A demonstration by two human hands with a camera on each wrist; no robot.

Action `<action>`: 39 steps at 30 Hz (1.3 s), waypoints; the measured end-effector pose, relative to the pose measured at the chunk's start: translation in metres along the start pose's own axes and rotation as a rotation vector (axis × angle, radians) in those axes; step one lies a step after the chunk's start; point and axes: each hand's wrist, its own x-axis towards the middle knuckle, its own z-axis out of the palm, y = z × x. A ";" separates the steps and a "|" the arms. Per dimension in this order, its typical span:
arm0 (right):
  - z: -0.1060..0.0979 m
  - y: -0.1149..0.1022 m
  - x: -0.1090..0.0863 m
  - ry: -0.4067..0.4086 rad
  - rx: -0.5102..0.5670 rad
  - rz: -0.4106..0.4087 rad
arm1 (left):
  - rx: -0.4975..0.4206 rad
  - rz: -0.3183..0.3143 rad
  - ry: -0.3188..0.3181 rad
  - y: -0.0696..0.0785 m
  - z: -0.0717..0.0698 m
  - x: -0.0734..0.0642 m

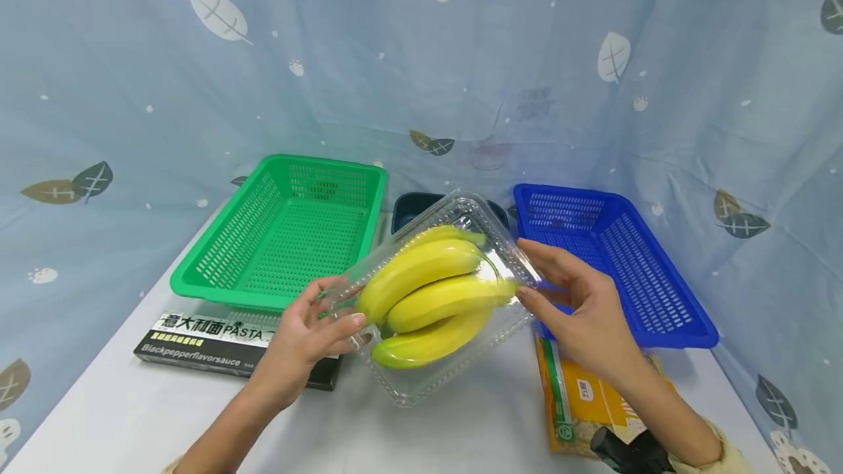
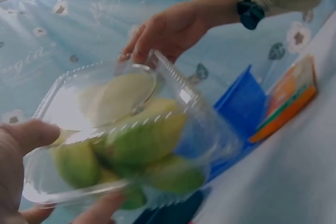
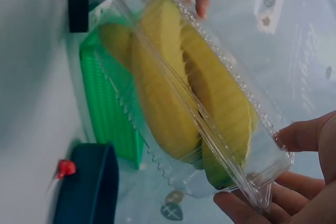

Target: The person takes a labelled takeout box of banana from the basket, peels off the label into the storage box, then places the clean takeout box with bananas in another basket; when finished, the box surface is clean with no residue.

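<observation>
Both hands hold up a clear plastic clamshell box, tilted, over the white table. Inside lie several yellow bananas with greenish ends, seen through the lid. My left hand grips the box's lower left end, its thumb on top and the other fingers underneath. At the opposite end, my right hand pinches the edge between thumb and fingers. The right wrist view shows the box side-on, with the right thumb at its rim. The lid's seam looks closed along the visible side.
A green basket stands at the back left, a blue basket at the back right. Between them is a dark teal bin. A black pasta box lies in front of the green basket; an orange packet lies under the right forearm.
</observation>
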 end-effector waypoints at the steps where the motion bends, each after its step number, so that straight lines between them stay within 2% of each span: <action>1: 0.000 -0.001 0.004 -0.006 0.003 -0.006 | 0.021 -0.007 -0.014 0.001 -0.003 -0.001; 5: -0.001 -0.005 0.018 -0.037 0.022 -0.015 | 0.054 -0.008 -0.099 0.003 -0.011 -0.003; 8: 0.003 -0.008 0.027 -0.053 0.029 -0.026 | 0.052 -0.002 -0.127 0.003 -0.014 -0.003; 11: 0.007 -0.011 0.033 -0.058 0.029 -0.046 | 0.049 0.012 -0.107 0.001 -0.016 -0.004; 16: 0.013 -0.014 0.047 -0.055 0.023 -0.090 | 0.075 0.041 -0.020 0.000 -0.020 -0.006; 20: 0.017 -0.014 0.060 -0.057 0.015 -0.093 | 0.104 0.045 0.035 0.000 -0.022 -0.009; 26: 0.024 -0.016 0.077 -0.051 -0.013 0.001 | 0.096 0.047 0.085 0.003 -0.027 -0.012; 31: 0.033 -0.019 0.091 -0.059 -0.062 0.111 | 0.069 0.080 0.115 0.010 -0.035 -0.016; 35: 0.041 -0.022 0.102 -0.093 0.004 0.211 | 0.044 0.102 0.124 0.014 -0.041 -0.017; 39: 0.049 -0.024 0.112 -0.115 0.045 0.244 | 0.026 0.081 0.142 0.015 -0.046 -0.018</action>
